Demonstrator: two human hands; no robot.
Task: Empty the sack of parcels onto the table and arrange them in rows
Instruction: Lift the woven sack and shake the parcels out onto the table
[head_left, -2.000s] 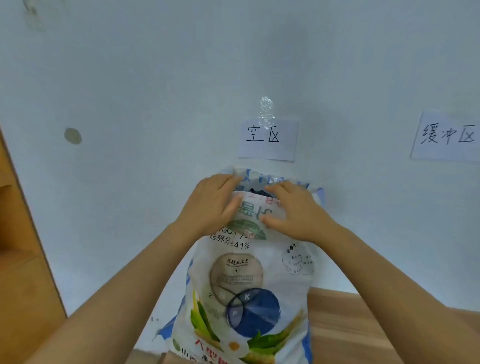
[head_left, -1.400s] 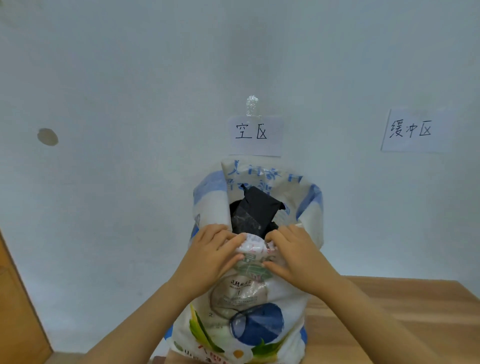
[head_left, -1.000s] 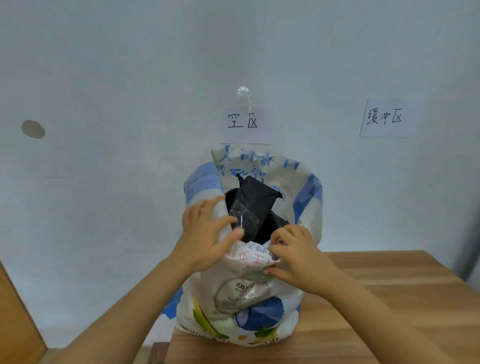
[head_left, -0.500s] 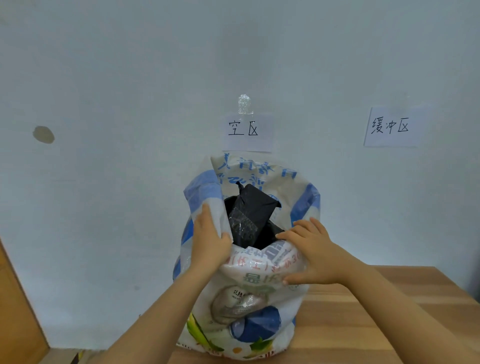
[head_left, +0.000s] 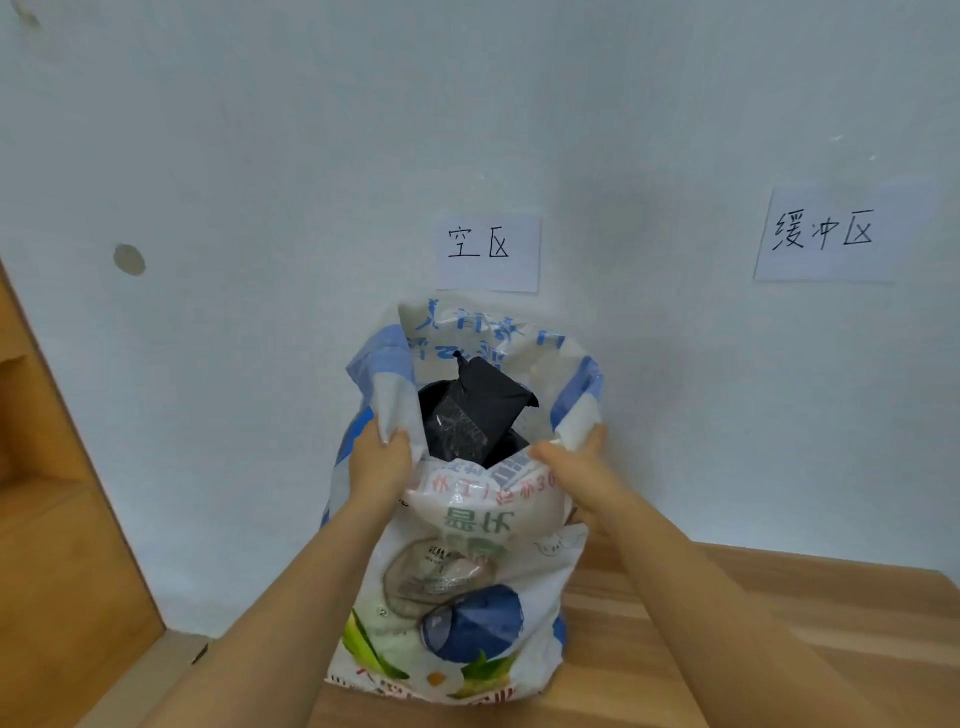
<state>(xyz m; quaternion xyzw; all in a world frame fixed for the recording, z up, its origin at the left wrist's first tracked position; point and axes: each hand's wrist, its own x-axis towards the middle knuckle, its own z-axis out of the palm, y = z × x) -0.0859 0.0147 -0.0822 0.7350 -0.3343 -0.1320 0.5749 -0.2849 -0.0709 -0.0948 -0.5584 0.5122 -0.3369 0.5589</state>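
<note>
A white woven sack (head_left: 457, 587) with blue and green print stands upright on the wooden table (head_left: 779, 649), its mouth spread wide. A black plastic-wrapped parcel (head_left: 475, 410) sticks up out of the opening; whatever lies beneath it is hidden. My left hand (head_left: 379, 462) grips the sack's rim on the left side. My right hand (head_left: 576, 462) grips the rim on the right side. Both hands hold the mouth apart at about the same height.
A white wall rises just behind the sack, with two paper labels taped to it, one (head_left: 488, 252) above the sack and one (head_left: 826, 234) to the right. A wooden panel (head_left: 57, 519) stands at the left. Bare tabletop extends to the right of the sack.
The sack's mouth went from held shut to rolled down and pulled wide, showing the black parcel. My hands moved from the front rim out to the left and right sides.
</note>
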